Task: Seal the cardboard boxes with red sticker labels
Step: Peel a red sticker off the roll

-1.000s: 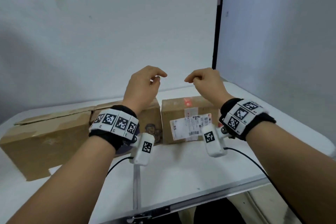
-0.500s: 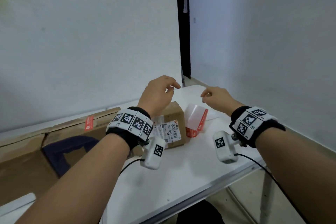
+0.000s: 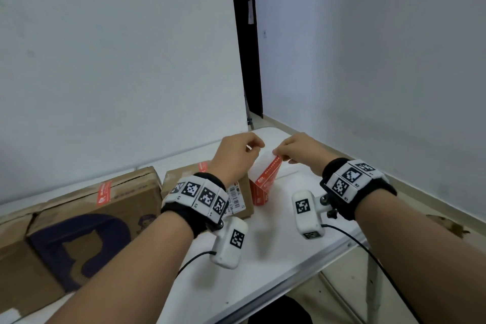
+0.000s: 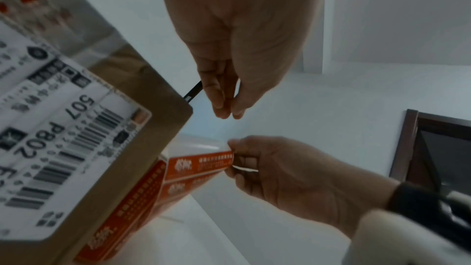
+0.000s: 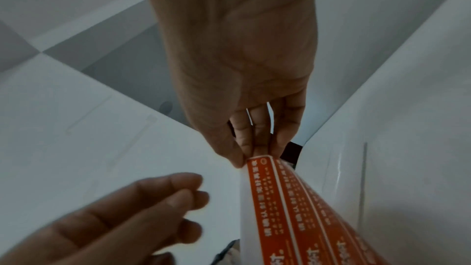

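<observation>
A sheet of red sticker labels (image 3: 265, 179) on white backing stands curled on the table, right of a small cardboard box (image 3: 184, 176) with a shipping label. My right hand (image 3: 278, 155) pinches the sheet's top edge; the right wrist view shows the right hand (image 5: 252, 154) gripping the sheet (image 5: 293, 198) between thumb and fingers. My left hand (image 3: 253, 146) hovers just left of that edge with thumb and fingers together, holding nothing. From the left wrist view, the left hand (image 4: 228, 114) is a little above the sheet (image 4: 201, 164).
A larger box (image 3: 126, 192) with a red sticker (image 3: 104, 193) across its flap seam lies left of the small box, which carries a red sticker (image 3: 202, 166) too. The white table (image 3: 276, 244) ends close on the right, near a wall.
Both hands have come down and right to the sticker sheet. My right hand has taken hold of its top edge. The view has swung to the right end of the table.
</observation>
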Demonstrator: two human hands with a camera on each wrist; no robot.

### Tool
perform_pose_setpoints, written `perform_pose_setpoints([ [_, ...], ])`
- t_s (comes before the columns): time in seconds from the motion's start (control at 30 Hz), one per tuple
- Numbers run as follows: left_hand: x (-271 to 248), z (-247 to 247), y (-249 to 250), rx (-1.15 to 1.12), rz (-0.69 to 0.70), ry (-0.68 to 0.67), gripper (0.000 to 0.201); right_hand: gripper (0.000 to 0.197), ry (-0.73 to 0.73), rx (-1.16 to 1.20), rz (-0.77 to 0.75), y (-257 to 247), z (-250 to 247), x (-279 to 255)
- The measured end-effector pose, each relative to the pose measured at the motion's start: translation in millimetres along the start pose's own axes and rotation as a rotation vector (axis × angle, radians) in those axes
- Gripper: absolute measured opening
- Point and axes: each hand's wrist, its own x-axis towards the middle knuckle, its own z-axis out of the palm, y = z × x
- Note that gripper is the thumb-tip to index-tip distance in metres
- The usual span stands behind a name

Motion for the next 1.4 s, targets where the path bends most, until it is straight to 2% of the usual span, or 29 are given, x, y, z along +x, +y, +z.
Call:
perform_pose_setpoints([
  [0.13, 2, 18, 0, 0.083, -0.022, -0.053, 0.019, 0.009, -0.023, 0.170, 0.056, -3, 3, -4],
  [0.27, 1, 27, 1, 0.128, -0.018, -0.052, 0.019, 0.004, -0.004, 0.175, 0.032, -8, 5, -8],
  [0.6, 0, 37, -1, 0.223, 0.000, -0.028, 0.021, 0.016, 0.032, 0.235, 0.053, -8, 13, -10],
  [0.8, -3, 40, -3, 0.280, 0.111, 0.057, 0.019, 0.021, 0.009, 0.295, 0.100, -8, 14, -8],
  [1.0, -6, 40, -4, 0.332, 0.202, 0.061, 0.014, 0.025, 0.010, 0.316, 0.135, -8, 14, -8],
  [1.4, -5, 39, -6, 0.342, 0.171, 0.088, 0.019, 0.019, 0.014, 0.360, 0.166, -8, 19, -6],
])
